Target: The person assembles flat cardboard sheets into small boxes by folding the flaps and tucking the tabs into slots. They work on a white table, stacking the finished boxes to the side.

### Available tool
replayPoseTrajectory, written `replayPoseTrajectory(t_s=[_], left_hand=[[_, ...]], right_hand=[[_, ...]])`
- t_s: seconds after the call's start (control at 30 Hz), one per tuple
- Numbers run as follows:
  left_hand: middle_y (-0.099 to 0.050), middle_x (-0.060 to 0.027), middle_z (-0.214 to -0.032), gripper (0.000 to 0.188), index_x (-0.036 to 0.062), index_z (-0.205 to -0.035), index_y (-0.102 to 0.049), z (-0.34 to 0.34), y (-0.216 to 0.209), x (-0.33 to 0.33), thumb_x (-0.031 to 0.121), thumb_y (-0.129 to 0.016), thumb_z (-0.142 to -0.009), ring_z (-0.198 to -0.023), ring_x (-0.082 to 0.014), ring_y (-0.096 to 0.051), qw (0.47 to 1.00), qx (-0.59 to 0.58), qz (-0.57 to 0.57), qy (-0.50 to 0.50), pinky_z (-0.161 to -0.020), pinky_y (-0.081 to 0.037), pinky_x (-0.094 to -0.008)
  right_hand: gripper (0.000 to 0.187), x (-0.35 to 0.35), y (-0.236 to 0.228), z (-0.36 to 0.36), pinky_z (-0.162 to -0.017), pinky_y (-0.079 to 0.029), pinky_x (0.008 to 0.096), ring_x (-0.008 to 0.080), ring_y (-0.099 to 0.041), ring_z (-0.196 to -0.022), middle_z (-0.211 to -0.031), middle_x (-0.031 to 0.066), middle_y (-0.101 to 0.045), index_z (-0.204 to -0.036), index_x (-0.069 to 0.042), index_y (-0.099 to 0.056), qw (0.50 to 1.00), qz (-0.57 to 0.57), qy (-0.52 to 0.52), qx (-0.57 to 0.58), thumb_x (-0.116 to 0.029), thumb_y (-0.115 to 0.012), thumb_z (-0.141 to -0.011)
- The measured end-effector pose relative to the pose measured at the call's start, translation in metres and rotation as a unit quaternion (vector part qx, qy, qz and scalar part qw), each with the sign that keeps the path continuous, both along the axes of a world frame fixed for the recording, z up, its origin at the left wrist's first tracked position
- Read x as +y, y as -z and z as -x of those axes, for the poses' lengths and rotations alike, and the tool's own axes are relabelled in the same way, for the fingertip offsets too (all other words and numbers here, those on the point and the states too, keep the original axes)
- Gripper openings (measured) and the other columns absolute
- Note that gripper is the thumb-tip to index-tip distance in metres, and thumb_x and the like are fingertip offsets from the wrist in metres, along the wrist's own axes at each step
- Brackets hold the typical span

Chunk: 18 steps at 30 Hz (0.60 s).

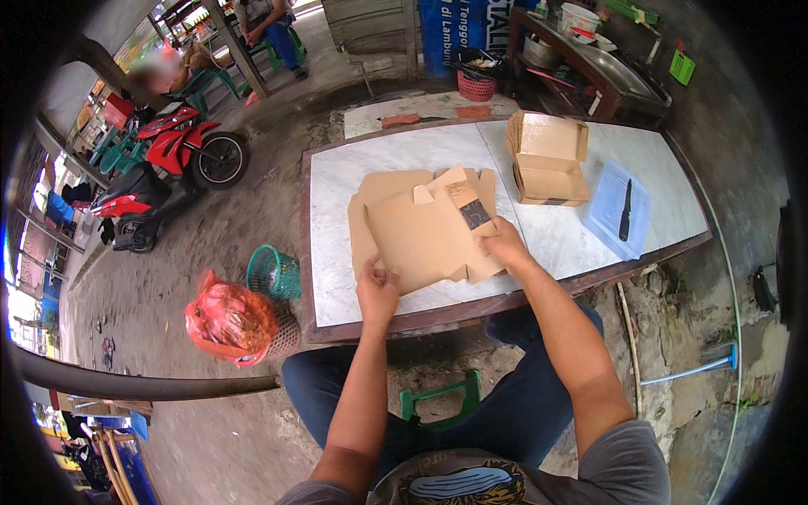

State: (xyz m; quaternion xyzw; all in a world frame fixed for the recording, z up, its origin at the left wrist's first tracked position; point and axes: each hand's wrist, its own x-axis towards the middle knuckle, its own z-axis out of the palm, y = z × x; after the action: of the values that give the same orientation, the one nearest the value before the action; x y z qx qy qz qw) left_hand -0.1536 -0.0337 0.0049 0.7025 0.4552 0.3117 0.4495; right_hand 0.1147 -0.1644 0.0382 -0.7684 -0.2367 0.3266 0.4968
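Note:
A flat, unfolded brown cardboard box [421,240] lies tilted over more flat box blanks [364,220] on the white tiled table. My left hand [378,286] grips its near left edge, fingers curled round the card. At the right side, my right hand [505,244] pinches the card beside a dark printed patch. To the right stands a stack of folded open boxes [551,178], lids raised. Beyond them a black-handled knife [625,210] rests on a translucent blue plastic container [608,195].
The table [337,286] has a brown wooden rim. Left of it on the floor are a green basket [286,273] and a red plastic bag [227,318]. A red motorcycle [168,160] is parked further left. A sink counter [610,71] stands behind, at right.

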Motion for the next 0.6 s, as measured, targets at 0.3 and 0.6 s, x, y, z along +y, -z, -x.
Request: replayPoseTrajectory(t_s=[0.3, 0.6], left_hand=[[-0.07, -0.0132, -0.122, 0.055, -0.0056, -0.144, -0.057, 0.008, -0.043, 0.017, 0.027, -0.07, -0.101, -0.1, -0.0219, -0.07, 0.917, -0.196, 0.348, 0.021, -0.081, -0.055, -0.0377], [-0.071, -0.0131, -0.128, 0.041, 0.0005, -0.139, -0.061, 0.002, -0.035, 0.009, 0.015, -0.071, -0.102, -0.114, -0.0218, -0.069, 0.929, -0.219, 0.29, 0.065, -0.097, -0.054, -0.0362]], right_hand=[[0.034, -0.017, -0.012, 0.007, -0.094, -0.056, 0.035, 0.0198, -0.07, -0.106, -0.118, 0.0129, -0.072, -0.13, 0.002, -0.058, 0.971, -0.158, -0.002, 0.178, -0.004, -0.069, -0.099], [0.038, -0.02, -0.002, 0.007, -0.096, -0.054, 0.0328, 0.0163, -0.068, -0.108, -0.12, 0.0092, -0.072, -0.132, -0.002, -0.058, 0.983, -0.132, -0.049, 0.119, -0.005, -0.073, -0.097]])
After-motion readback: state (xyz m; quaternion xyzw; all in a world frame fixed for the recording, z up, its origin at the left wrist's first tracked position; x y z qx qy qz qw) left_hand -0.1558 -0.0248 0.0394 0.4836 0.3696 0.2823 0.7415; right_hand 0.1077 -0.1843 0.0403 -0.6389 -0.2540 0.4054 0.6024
